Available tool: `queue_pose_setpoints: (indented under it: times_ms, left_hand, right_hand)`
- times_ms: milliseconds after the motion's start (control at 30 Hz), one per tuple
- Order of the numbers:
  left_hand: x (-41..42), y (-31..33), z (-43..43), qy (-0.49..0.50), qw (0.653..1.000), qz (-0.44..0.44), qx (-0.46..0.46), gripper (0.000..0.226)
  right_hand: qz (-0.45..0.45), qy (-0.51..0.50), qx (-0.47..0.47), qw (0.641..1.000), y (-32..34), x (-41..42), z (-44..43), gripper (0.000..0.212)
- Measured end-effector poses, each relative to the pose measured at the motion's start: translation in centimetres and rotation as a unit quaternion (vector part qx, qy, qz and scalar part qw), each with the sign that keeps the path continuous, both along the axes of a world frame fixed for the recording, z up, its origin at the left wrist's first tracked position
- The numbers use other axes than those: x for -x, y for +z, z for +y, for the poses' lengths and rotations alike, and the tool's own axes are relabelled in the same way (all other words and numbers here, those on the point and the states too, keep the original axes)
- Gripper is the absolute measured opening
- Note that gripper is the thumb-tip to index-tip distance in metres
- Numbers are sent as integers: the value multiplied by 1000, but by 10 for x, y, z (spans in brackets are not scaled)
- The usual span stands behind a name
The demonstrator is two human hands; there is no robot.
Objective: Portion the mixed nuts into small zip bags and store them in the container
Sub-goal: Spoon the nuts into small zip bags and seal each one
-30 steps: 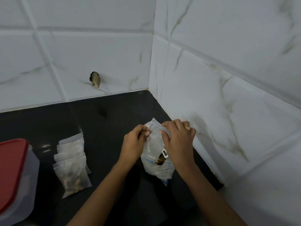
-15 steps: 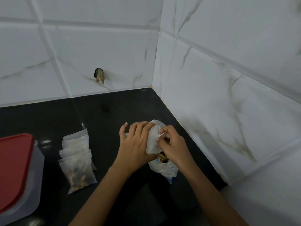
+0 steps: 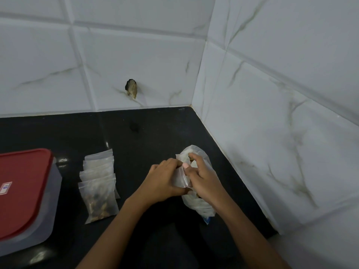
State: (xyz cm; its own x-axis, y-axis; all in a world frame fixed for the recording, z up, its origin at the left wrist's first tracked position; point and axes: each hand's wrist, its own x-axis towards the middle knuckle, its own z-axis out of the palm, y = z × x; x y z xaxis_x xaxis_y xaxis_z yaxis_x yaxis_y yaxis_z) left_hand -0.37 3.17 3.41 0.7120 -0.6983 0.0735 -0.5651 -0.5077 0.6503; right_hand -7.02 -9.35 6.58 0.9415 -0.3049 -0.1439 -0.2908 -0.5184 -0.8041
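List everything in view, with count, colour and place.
container: one, clear with red lid, far left
filled small zip bags: a few overlapped, clear, beside the container
small zip bag: one, clear, held mid-counter
large nut bag: one, clear, near the right wall
counter: one, black
wall tiles: white, veined, behind and right
wall hole: one, dark, back wall
left hand: one, grips small zip bag
right hand: one, pinches small zip bag

- One container (image 3: 56,183), with one red lid (image 3: 23,200).
- Five piled zip bags (image 3: 98,199) just right of the container (overlap makes the count unsure).
- One held zip bag (image 3: 179,178) farther right of the container.
- Two hands: left hand (image 3: 163,181), right hand (image 3: 204,181).
- One large nut bag (image 3: 202,205), farthest from the container.
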Motion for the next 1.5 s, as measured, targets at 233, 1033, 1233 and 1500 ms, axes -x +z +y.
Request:
queue_pose_setpoints:
  times_ms: [233, 1033, 1233, 1500]
  left_hand:
    - [3, -14, -2, 75, 983, 144, 88, 51]
    - [22, -28, -15, 214, 945, 229, 91, 41]
    - [26, -35, -19, 243, 913, 290, 154, 37]
    - [28, -37, -21, 257, 815, 441, 275, 36]
  right_hand:
    - [-45, -85, 115, 989, -7, 3, -30, 18]
    - [198, 70, 411, 887, 5, 40, -8, 33]
    - [316, 16, 270, 909, 5, 22, -3, 48]
    - [132, -38, 176, 975, -12, 35, -10, 27]
